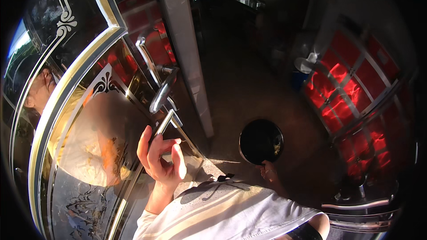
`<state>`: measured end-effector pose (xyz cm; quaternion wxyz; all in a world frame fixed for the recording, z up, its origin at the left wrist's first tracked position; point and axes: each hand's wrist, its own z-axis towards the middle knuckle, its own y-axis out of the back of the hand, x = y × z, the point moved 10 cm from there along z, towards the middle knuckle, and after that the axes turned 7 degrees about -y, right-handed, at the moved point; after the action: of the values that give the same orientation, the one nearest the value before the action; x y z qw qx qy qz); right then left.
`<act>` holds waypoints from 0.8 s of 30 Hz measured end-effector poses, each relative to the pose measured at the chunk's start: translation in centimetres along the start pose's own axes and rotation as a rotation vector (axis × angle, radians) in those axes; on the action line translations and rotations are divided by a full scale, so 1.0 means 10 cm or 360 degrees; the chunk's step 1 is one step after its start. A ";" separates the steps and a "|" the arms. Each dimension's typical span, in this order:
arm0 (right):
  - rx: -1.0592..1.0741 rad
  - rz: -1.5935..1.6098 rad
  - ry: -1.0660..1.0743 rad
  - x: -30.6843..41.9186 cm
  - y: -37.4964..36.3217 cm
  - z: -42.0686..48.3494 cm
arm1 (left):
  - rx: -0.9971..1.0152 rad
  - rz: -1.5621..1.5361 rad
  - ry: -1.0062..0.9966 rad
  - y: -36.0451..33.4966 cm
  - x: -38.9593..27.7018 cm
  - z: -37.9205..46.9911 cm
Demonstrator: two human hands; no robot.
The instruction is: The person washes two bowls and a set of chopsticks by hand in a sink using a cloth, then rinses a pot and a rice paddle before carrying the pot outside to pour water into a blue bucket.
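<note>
My left hand is raised in sunlight in front of a glossy door panel, its fingers curled apart with nothing between them. Just above it is a shiny metal door handle, which the hand does not visibly grip. In shadow, lower right of centre, my right hand holds a round black object, perhaps a pan or a lid, by its near edge. Its surface is dark and bears a small gold mark. How the fingers close around it is partly hidden by shadow.
Red cabinets with pale frames stand at the right, near a white and blue container. A grey door post rises beyond the handle. The mirror-like door reflects a person. Metal rails lie at lower right.
</note>
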<state>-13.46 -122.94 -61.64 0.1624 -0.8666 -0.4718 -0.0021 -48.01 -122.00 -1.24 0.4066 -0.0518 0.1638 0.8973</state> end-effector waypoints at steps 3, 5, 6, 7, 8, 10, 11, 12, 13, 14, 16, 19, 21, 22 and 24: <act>-0.0146 -0.0337 0.1299 1.10 0.54 0.74 | -0.0136 -0.0143 -0.0290 0.00 0.21 0.05; -0.0405 -0.0169 0.1760 1.84 1.42 0.80 | -0.0374 -0.0326 -0.0426 -0.04 0.21 0.06; -0.0357 0.0255 0.1234 1.93 1.32 1.15 | -0.0435 -0.0292 -0.0494 0.04 0.15 0.11; -0.0198 0.0118 0.0646 1.58 0.17 1.46 | -0.0333 -0.0014 -0.0527 0.18 0.15 0.08; -0.0141 0.0046 0.0146 1.33 -0.46 1.22 | -0.0278 0.0135 -0.0542 0.16 0.14 0.09; -0.0138 -0.0017 0.0092 1.70 -0.62 0.93 | -0.0351 0.0224 -0.0526 0.00 0.21 0.15; -0.0136 -0.0062 0.0112 1.93 -0.65 0.89 | -0.0374 0.0295 -0.0497 -0.07 0.26 0.18; -0.0127 -0.0096 0.0134 2.20 -0.68 0.84 | -0.0418 0.0359 -0.0485 -0.18 0.28 0.25; -0.0118 -0.0158 0.0159 2.44 -0.75 0.89 | -0.0449 0.0439 -0.0467 -0.29 0.28 0.29; -0.0102 -0.0247 0.0170 2.73 -0.83 0.95 | -0.0481 0.0551 -0.0437 -0.43 0.28 0.33; -0.0080 -0.0434 0.0198 3.24 -0.99 1.10 | -0.0568 0.0811 -0.0280 -0.61 0.35 0.38; 0.0006 -0.0759 0.0277 4.00 -1.23 1.28 | -0.0661 0.1516 0.0427 -0.71 0.55 0.34; 0.0115 -0.1011 0.0328 4.28 -1.49 1.37 | -0.0535 0.1859 0.0775 -0.77 0.59 0.49; 0.0160 -0.1111 0.0378 4.44 -1.55 1.35 | -0.0520 0.1967 0.0969 -0.81 0.63 0.59; 0.0295 -0.1328 0.0496 4.62 -1.69 1.27 | -0.0402 0.2015 0.1092 -0.84 0.61 0.62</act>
<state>-3.57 -73.12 -61.72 0.2935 -0.5736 -0.7488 -0.1556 -45.54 -110.41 1.09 -0.2732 -0.2719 0.1758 0.9058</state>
